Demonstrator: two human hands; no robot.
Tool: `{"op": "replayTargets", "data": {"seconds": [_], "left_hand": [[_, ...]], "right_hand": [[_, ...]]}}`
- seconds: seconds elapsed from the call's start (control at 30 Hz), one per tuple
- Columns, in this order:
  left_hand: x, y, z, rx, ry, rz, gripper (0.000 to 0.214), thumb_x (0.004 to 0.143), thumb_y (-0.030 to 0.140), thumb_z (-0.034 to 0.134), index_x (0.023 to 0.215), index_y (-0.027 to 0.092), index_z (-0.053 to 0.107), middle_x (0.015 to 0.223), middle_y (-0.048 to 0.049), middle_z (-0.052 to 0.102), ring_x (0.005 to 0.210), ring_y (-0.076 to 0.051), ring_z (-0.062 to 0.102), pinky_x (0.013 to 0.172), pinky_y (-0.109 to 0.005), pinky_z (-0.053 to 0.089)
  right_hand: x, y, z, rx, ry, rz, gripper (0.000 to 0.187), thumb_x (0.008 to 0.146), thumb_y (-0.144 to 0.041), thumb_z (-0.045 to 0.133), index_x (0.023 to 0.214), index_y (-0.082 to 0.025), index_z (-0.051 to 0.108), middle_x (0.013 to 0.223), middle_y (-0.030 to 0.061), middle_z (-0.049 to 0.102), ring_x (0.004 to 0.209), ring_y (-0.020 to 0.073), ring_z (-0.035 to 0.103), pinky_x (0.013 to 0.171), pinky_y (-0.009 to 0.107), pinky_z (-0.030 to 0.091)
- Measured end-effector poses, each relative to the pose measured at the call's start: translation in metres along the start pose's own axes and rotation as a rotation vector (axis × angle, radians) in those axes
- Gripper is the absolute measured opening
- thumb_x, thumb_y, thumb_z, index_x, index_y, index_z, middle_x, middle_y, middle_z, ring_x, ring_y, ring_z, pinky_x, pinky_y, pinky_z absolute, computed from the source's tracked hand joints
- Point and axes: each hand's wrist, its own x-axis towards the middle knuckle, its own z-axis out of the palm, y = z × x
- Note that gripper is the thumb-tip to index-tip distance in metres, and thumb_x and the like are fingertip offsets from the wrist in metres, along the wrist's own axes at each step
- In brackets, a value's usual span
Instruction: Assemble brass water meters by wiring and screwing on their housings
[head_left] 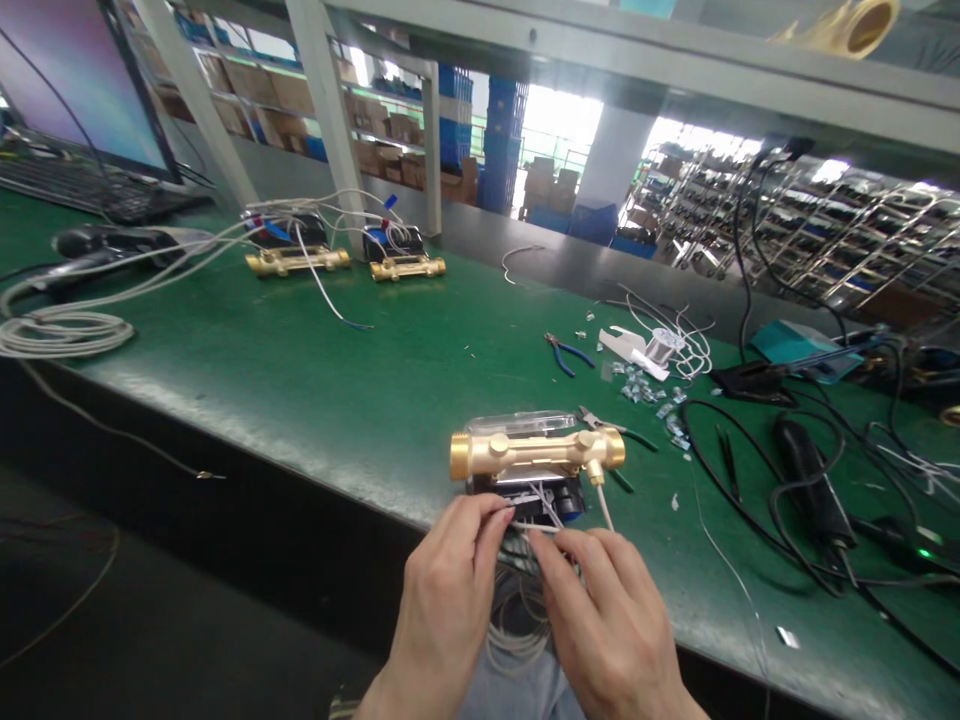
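Observation:
A brass-bodied meter (534, 452) with a clear plastic housing lies near the front edge of the green workbench (360, 370). Thin white wires (537, 508) come out of its underside toward me. My left hand (447, 592) pinches these wires with thumb and fingers just below the meter. My right hand (600, 620) is closed in a pinch on the same wires right beside it. A loose coil of white cable (517, 620) hangs below the hands, partly hidden.
Two more brass meters (298, 260) (407, 266) with wires sit at the back left, near a monitor (71, 85) and keyboard. Blue-handled pliers (568, 352), a solder spool (663, 347), small clips, a black tool (810, 480) and black cables lie to the right.

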Motion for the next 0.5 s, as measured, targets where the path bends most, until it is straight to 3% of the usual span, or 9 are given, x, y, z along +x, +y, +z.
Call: {"op": "replayTargets", "data": {"seconds": [0.2,0.33,0.43,0.5], "left_hand": [[-0.002,0.008,-0.010,-0.230,-0.190,-0.345,0.018,0.088,0.035,0.052,0.084,0.021,0.063,0.077,0.0024,0.068,0.065,-0.012,0.063,0.061,-0.021,0.049],[0.002,0.010,-0.012,-0.352,-0.268,-0.489,0.020,0.086,0.037,0.055,0.079,0.020,0.063,0.070,0.0033,0.065,0.061,-0.011,0.059,0.056,-0.019,0.046],[0.005,0.008,-0.012,-0.415,-0.293,-0.514,0.020,0.086,0.036,0.055,0.078,0.019,0.063,0.067,0.0031,0.065,0.058,-0.010,0.058,0.052,-0.018,0.046],[0.005,0.005,-0.012,-0.404,-0.285,-0.406,0.015,0.087,0.032,0.056,0.084,0.020,0.064,0.073,0.0026,0.067,0.061,-0.010,0.061,0.055,-0.018,0.049]], "right_hand": [[0.011,0.005,-0.005,-0.018,-0.029,-0.043,0.029,0.091,-0.011,0.042,0.106,-0.001,0.064,0.091,0.0148,0.063,0.084,0.0234,0.050,0.071,0.036,0.043],[0.022,0.011,-0.011,-0.054,-0.083,-0.149,0.032,0.092,-0.012,0.037,0.102,-0.002,0.066,0.087,0.0129,0.064,0.082,0.0229,0.049,0.069,0.035,0.042],[0.028,0.015,-0.013,-0.054,-0.114,-0.220,0.033,0.092,-0.010,0.035,0.099,0.000,0.066,0.082,0.0131,0.063,0.080,0.0223,0.049,0.067,0.034,0.042],[0.030,0.017,-0.012,-0.038,-0.129,-0.218,0.031,0.092,-0.011,0.037,0.099,0.000,0.066,0.083,0.0135,0.063,0.081,0.0222,0.049,0.068,0.034,0.043]]}}
